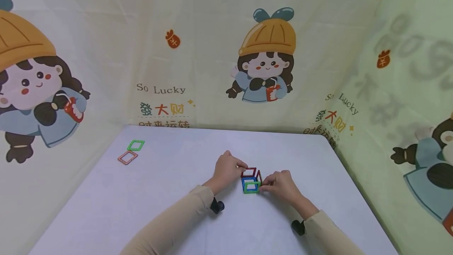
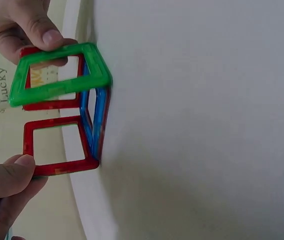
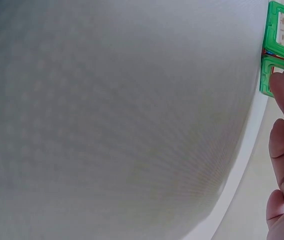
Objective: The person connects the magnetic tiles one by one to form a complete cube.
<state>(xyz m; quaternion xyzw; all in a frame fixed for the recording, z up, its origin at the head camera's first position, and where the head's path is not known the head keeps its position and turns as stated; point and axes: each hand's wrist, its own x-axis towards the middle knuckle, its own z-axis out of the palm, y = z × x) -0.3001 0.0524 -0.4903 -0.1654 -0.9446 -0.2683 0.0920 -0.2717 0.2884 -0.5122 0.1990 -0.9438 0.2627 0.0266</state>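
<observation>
A small box shape of square magnetic tiles stands on the table. Its blue tile [image 2: 101, 117] lies flat as the base. My left hand [image 1: 228, 168] pinches the outer corner of an upright red tile [image 2: 62, 167] at the back, between thumb and finger. At the near side a green tile [image 2: 57, 89] leans up from the base. My right hand [image 1: 281, 187] pinches the green tile's edge, where it meets a second red tile [image 2: 52, 105] on the right side. In the right wrist view that hand's other fingers [image 3: 281, 145] are spread below the tiles.
Two loose tiles lie at the table's far left, one green [image 1: 133, 150] and one orange-red [image 1: 131, 159], corner to corner. A printed cloth [image 1: 209, 70] hangs behind and at both sides of the white table [image 1: 170, 192].
</observation>
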